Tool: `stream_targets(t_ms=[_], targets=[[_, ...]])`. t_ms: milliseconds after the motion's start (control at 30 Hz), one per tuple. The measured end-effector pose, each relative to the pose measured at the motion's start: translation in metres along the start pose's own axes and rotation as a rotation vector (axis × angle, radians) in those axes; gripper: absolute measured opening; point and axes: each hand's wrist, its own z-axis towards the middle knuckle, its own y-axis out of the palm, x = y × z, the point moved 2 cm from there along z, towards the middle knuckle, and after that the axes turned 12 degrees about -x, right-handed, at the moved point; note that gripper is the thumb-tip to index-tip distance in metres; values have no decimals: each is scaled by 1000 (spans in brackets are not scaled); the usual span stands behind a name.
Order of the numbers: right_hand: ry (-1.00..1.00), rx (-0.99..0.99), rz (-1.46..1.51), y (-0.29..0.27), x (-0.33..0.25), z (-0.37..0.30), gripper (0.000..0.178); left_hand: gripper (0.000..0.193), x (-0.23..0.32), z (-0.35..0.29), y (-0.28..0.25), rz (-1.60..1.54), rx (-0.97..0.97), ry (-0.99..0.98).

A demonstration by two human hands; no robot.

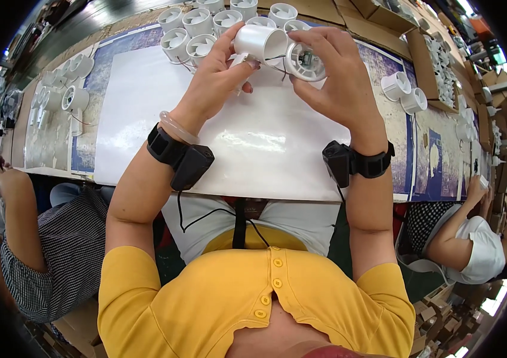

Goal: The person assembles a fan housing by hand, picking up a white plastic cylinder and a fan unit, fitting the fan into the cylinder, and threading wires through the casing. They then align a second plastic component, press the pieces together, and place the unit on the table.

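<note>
My left hand is closed around a white plastic cylinder, held on its side above the far part of the table. The cylinder's open end faces right. My right hand grips a round white end piece by its rim, with small parts visible in its middle. Thin dark wires run between the two pieces, which are slightly apart. A small white projection shows by my left fingers; its shape is partly hidden.
Several white fan units stand beyond my hands. A white sheet covers the table's middle. More white cylinders stand left and right. A cardboard box holds small white parts. Co-workers sit on both sides.
</note>
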Motion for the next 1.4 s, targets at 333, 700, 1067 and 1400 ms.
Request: stream_targets(t_ms=[333, 700, 1067, 1400], targets=[[-166, -35, 686, 9, 24, 2, 54, 59, -4, -5, 12, -520, -175, -256], [-140, -257, 725, 18, 27, 1, 50, 41, 2, -10, 5, 746, -155, -101], [-119, -108, 605, 24, 17, 5, 47, 25, 28, -24, 29, 1278, 75, 293], [-154, -80, 447, 18, 15, 4, 45, 14, 15, -21, 29, 1341, 134, 235]])
